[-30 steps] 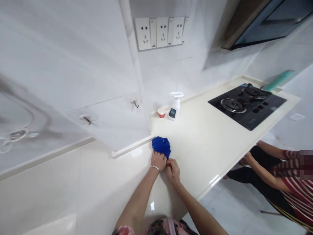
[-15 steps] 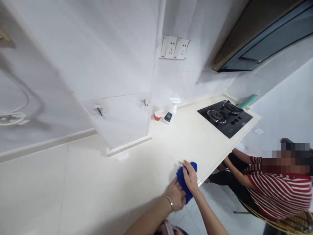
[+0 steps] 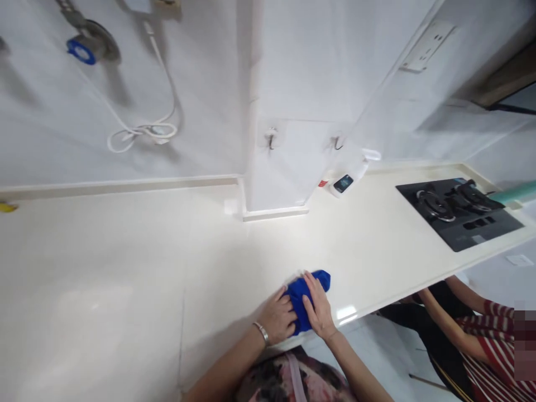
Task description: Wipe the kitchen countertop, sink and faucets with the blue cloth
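Note:
A crumpled blue cloth (image 3: 298, 296) lies on the pale countertop (image 3: 360, 240) close to its front edge. My left hand (image 3: 277, 319), with a metal bracelet at the wrist, has its fingers bent over the cloth's left side and grips it. From the right, my right hand (image 3: 319, 308) holds the cloth down against the counter, its fingers laid along the top and the thumb pointing toward my left hand. Part of the cloth is hidden under both hands.
A wall pillar (image 3: 288, 167) with hooks juts onto the counter. Behind it stand a white spray bottle (image 3: 341, 184) and a partly hidden red tub (image 3: 322, 183). Further right are a black gas hob (image 3: 460, 215) and a seated person in a striped shirt (image 3: 494, 346). A coiled white cable (image 3: 142, 131) hangs at left.
My view has swung left, bringing the cable and a blue-handled valve into sight. Both hands remain on the cloth, which now lies further from the hob, and my left hand's fingers show more clearly.

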`<state>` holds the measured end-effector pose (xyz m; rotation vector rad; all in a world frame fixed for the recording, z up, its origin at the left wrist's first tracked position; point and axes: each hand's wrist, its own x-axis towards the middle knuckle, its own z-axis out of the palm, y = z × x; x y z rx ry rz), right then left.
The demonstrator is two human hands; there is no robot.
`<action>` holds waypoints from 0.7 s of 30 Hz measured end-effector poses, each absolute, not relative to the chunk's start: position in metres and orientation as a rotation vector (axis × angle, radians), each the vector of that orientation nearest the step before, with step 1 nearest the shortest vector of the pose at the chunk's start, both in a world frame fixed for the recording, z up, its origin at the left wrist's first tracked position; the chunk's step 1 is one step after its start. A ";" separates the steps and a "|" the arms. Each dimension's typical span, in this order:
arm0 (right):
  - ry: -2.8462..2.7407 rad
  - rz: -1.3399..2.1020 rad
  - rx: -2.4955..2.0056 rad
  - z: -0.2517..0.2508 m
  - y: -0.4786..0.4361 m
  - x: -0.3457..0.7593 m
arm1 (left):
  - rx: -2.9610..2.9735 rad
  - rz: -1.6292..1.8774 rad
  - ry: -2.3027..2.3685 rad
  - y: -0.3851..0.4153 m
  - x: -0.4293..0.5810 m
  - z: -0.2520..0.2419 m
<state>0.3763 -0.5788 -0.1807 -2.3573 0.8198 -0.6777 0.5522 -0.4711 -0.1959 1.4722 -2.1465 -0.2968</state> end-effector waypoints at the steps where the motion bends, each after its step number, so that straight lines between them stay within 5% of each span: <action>1: 0.753 -0.671 -2.357 -0.177 -0.570 0.394 | 1.533 -0.273 -2.079 -0.455 0.567 -0.195; 15: 0.538 -0.776 -2.219 -0.188 -0.545 0.436 | 2.594 0.320 -1.462 -0.185 0.718 -0.178; 21: 0.491 -0.785 -2.219 -0.187 -0.551 0.436 | 3.063 0.398 -0.985 -0.144 0.746 -0.174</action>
